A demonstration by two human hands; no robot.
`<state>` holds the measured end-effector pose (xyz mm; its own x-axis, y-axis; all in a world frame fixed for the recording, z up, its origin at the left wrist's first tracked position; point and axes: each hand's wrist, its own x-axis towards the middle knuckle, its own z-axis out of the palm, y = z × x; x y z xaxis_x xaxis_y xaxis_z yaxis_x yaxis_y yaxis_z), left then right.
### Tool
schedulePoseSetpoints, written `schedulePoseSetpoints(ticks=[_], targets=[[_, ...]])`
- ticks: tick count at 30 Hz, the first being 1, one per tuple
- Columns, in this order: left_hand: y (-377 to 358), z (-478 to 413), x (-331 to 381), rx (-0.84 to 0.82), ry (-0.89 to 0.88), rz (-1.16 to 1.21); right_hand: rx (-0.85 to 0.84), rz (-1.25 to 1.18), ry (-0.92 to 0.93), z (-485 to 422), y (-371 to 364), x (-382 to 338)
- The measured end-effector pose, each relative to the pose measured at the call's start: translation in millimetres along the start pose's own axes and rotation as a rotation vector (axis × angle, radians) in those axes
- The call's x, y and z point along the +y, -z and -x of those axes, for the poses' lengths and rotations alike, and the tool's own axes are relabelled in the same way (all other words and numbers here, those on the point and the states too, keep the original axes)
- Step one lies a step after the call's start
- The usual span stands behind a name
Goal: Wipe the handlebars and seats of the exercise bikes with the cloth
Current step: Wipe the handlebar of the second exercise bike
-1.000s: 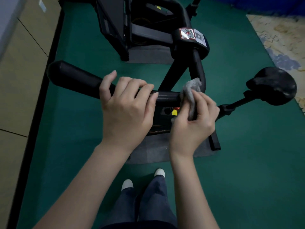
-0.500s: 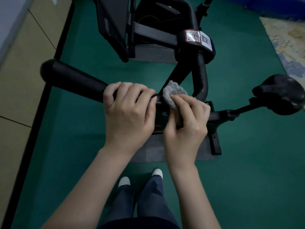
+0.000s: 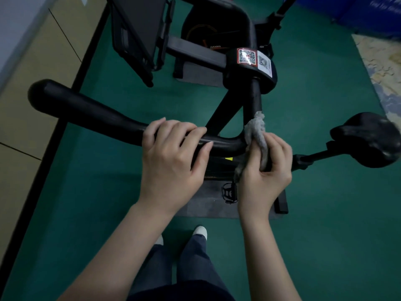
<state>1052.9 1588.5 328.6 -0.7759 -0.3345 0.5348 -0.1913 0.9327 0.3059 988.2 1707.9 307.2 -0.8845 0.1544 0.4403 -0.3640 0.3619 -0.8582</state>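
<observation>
Left hand (image 3: 171, 157): fingers (image 3: 178, 130) curled over the black handlebar (image 3: 86, 109), clamped on it beside its bend.
Right hand (image 3: 264, 172): fingers (image 3: 280, 148) closed round the grey cloth (image 3: 256, 129).
Cloth position: pressed against the handlebar's bend.
Seat (image 3: 366, 140): right of both hands, well apart.
Floor (image 3: 325, 213): green.

A gym or exercise room — black exercise bikes (image 3: 217, 61) stand on green sports flooring (image 3: 325, 213).

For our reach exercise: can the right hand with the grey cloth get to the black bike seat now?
Probably yes: nothing stands between the right hand, gripping the grey cloth, and the black padded seat.
</observation>
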Motion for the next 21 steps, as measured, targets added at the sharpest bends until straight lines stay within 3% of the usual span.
schedulePoseSetpoints(ticks=[4,8,11,21], targets=[[-2,0,-1,0.028,0.005,-0.014,0.022,-0.115,-0.078,22,-4,-7],[-5,0,-2,0.05,-0.005,-0.028,0.102,-0.324,-0.44,-2,-8,-6],[-8,0,-2,0.067,-0.005,-0.045,0.124,-0.375,-0.56,-3,-10,-7],[-17,3,-6,0.111,-0.036,-0.102,-0.141,-0.723,-0.87,34,-5,-16]])
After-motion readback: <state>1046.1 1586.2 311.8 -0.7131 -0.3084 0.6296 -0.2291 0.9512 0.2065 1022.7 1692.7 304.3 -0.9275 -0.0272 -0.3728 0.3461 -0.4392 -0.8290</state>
